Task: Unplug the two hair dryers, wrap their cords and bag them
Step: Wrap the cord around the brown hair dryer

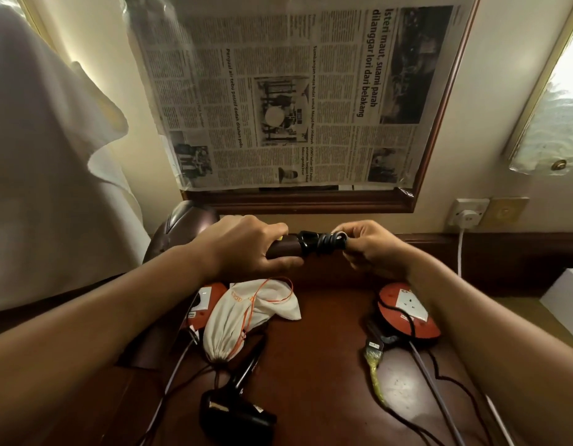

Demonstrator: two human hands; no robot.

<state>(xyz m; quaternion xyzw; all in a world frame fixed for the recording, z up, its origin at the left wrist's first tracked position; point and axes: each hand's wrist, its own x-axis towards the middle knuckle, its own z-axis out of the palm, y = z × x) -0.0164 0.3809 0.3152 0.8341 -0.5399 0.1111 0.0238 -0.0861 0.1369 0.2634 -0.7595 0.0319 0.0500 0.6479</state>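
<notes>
My left hand grips the handle of a dark maroon hair dryer, whose body points away to the left. My right hand pinches the black cord coiled in tight loops at the handle's end. A second, black hair dryer lies on the wooden desk near the front edge, its cord trailing off. A white drawstring bag with orange strings lies between the two, under my left hand.
Two red-orange extension sockets sit on the desk, one at left and one at right, with cables running off the front. A wall socket holds a white plug. A newspaper-covered mirror hangs behind.
</notes>
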